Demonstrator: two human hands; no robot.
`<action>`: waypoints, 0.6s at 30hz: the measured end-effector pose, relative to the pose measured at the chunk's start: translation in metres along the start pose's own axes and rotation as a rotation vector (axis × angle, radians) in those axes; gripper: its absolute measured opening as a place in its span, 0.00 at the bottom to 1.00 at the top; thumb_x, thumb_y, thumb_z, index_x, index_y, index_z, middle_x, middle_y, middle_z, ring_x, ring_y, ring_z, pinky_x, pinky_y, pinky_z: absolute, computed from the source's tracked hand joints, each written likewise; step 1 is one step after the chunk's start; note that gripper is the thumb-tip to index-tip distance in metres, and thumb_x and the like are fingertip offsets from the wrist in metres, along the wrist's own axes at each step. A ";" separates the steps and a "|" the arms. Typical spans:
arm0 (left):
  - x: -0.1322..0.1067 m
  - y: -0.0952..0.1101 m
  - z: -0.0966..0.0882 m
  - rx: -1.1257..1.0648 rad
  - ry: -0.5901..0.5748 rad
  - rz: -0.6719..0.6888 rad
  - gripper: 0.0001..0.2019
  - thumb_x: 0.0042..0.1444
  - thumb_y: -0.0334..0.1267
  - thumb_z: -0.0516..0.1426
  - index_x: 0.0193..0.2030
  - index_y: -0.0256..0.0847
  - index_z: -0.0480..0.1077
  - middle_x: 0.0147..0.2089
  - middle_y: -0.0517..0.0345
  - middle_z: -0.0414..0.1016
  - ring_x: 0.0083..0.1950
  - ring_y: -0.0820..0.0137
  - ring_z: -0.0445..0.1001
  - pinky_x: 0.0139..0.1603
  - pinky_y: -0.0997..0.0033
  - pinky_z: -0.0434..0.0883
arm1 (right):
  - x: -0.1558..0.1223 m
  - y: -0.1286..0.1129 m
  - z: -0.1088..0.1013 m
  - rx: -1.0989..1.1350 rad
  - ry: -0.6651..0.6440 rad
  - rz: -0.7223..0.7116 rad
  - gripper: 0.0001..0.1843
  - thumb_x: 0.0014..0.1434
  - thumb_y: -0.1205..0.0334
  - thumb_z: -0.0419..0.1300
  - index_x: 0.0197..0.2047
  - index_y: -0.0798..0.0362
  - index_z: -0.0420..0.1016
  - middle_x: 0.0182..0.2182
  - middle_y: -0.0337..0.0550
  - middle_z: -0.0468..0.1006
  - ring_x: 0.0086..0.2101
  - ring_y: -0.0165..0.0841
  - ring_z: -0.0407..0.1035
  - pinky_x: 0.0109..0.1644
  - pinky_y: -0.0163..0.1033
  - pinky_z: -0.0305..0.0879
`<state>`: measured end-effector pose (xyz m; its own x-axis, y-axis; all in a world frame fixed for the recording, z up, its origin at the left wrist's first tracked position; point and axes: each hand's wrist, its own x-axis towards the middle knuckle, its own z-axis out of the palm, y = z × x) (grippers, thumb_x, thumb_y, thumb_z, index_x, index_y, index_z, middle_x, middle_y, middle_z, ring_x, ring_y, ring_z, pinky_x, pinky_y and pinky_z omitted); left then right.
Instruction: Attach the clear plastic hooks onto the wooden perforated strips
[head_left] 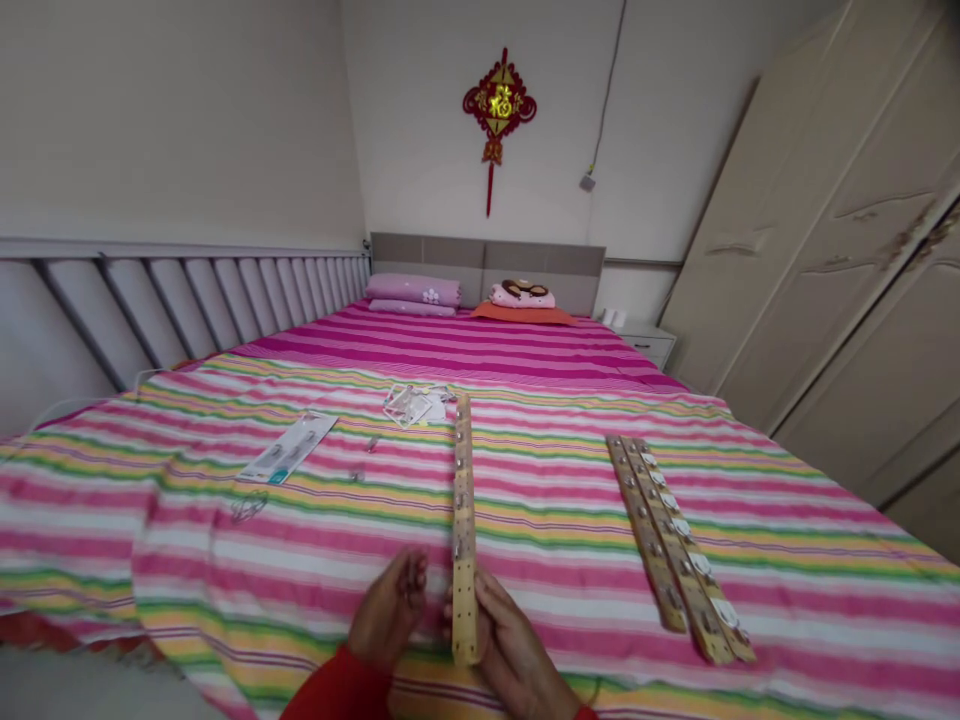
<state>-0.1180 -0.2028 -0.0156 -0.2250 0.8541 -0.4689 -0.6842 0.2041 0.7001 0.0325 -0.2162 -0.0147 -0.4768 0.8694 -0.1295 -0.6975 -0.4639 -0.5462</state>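
My right hand (517,640) grips the near end of a long, narrow wooden strip (464,600), thumb on its right side and fingertips behind it. The strip points away from me; small holes show at its near end, and several small metal pieces sit along its farther part. Just left of it, my left hand (386,610) is closed, fingertips pinched together on something small that I cannot make out. Beyond it, two small metal pieces (357,476) lie on the striped bedspread (555,560). Further left are a flat blister pack (289,448) and a tangled clear loop (249,506).
Several similar strips (660,540) with metal pieces and white discs lie side by side at right. Loose cards and paper scraps (418,403) lie beyond the strip's left side. Pillows (414,293) rest by the headboard. A bed rail (187,290) stands left, a wardrobe (840,260) right.
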 end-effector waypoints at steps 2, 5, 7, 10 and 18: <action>0.022 0.029 0.000 0.014 0.043 0.170 0.06 0.54 0.36 0.56 0.33 0.36 0.73 0.28 0.58 0.73 0.27 0.77 0.71 0.29 0.80 0.69 | 0.010 -0.002 0.005 -0.007 0.031 0.031 0.17 0.51 0.59 0.66 0.45 0.53 0.73 0.28 0.40 0.76 0.26 0.31 0.72 0.30 0.36 0.67; 0.052 0.071 0.000 0.220 0.081 0.499 0.10 0.54 0.42 0.56 0.34 0.37 0.73 0.38 0.53 0.75 0.42 0.70 0.73 0.43 0.72 0.70 | 0.027 -0.005 0.013 -0.050 0.069 0.039 0.21 0.48 0.57 0.68 0.44 0.54 0.72 0.25 0.38 0.74 0.23 0.30 0.70 0.24 0.33 0.65; 0.064 0.090 0.002 0.403 0.137 0.624 0.13 0.53 0.46 0.56 0.37 0.39 0.73 0.45 0.51 0.75 0.52 0.65 0.69 0.51 0.67 0.67 | 0.039 -0.006 0.019 -0.097 0.078 0.024 0.21 0.47 0.56 0.68 0.43 0.54 0.72 0.24 0.38 0.73 0.22 0.30 0.69 0.21 0.32 0.63; 0.065 0.093 0.009 0.529 0.163 0.681 0.20 0.54 0.53 0.53 0.44 0.41 0.71 0.54 0.49 0.70 0.59 0.61 0.64 0.54 0.63 0.65 | 0.059 -0.004 0.027 -0.180 0.064 -0.022 0.21 0.46 0.53 0.68 0.41 0.55 0.73 0.23 0.36 0.70 0.21 0.28 0.67 0.18 0.30 0.61; 0.057 0.054 0.047 0.507 0.183 0.636 0.30 0.50 0.57 0.54 0.54 0.38 0.62 0.45 0.48 0.72 0.39 0.65 0.73 0.37 0.68 0.69 | 0.109 0.011 0.044 -0.486 0.004 -0.138 0.33 0.48 0.41 0.62 0.49 0.57 0.71 0.15 0.33 0.68 0.14 0.25 0.59 0.15 0.29 0.55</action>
<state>-0.1349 -0.1206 0.0207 -0.6021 0.7970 0.0480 -0.0033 -0.0626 0.9980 -0.0501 -0.1342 0.0020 -0.3951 0.9181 -0.0310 -0.4241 -0.2122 -0.8804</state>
